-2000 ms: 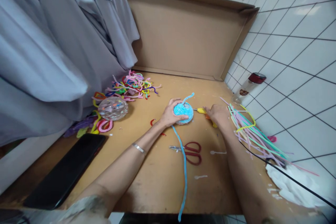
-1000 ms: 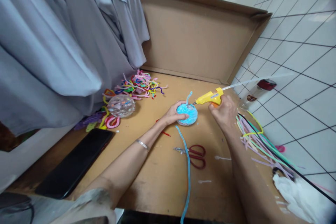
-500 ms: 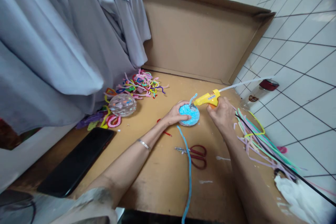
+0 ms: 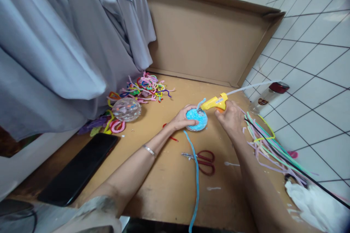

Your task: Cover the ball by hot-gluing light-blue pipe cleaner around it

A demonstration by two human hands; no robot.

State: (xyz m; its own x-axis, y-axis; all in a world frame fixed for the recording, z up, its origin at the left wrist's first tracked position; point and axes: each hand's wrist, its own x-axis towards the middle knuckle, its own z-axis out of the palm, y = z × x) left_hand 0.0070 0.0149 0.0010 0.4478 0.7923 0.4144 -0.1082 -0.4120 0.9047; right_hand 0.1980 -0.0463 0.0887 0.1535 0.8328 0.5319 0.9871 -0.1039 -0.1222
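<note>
Inside the worktop (image 4: 164,189) near edge, the left hand (image 4: 182,118) is clasping a blue-wrapped ball (image 4: 197,120), the right hand (image 4: 232,117) aiming its gripped glue gun (image 4: 214,102) leftward.

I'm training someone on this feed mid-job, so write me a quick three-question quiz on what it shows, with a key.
1. What tool does the right hand hold at the top of the blue-wrapped ball, which the left hand grips?
2. True or false: the long blue strand lies across the red-handled scissors.
3. Which stands by the tiled wall? a) the phone b) the bottle c) the scissors

Key:
1. A yellow glue gun.
2. True.
3. b
</note>
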